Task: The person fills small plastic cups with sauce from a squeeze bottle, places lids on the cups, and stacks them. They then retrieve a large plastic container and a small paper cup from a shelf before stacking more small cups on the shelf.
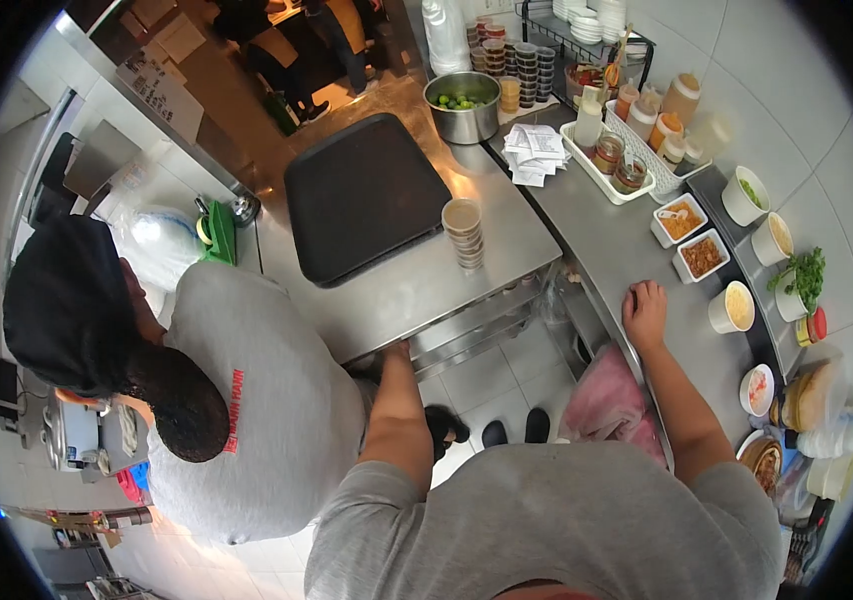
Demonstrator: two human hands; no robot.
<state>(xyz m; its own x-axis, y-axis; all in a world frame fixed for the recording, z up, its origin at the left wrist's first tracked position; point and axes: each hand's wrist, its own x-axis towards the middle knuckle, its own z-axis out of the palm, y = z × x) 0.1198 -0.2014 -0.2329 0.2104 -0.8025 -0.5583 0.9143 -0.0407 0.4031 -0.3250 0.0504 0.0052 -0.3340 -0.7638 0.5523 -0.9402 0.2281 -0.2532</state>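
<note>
My right hand (645,308) rests on the steel counter (612,235) near its front edge, holding nothing, its fingers loosely bent and slightly apart. Close to it are a white tub of pale shreds (733,307) and a square white dish of brown bits (701,257). At the front edge of the other steel table (387,320) is my left hand (399,350); its fingers are hidden, so its grip does not show. On that table lie a black tray (365,195) and, by its right corner, a stack of lidded cups (465,235).
A co-worker in a grey shirt (257,400) stands close on my left. A steel pot of green limes (462,108), paper slips (535,152) and a white basket with jars (609,160) stand farther back. A pink cloth (607,400) hangs below the right counter.
</note>
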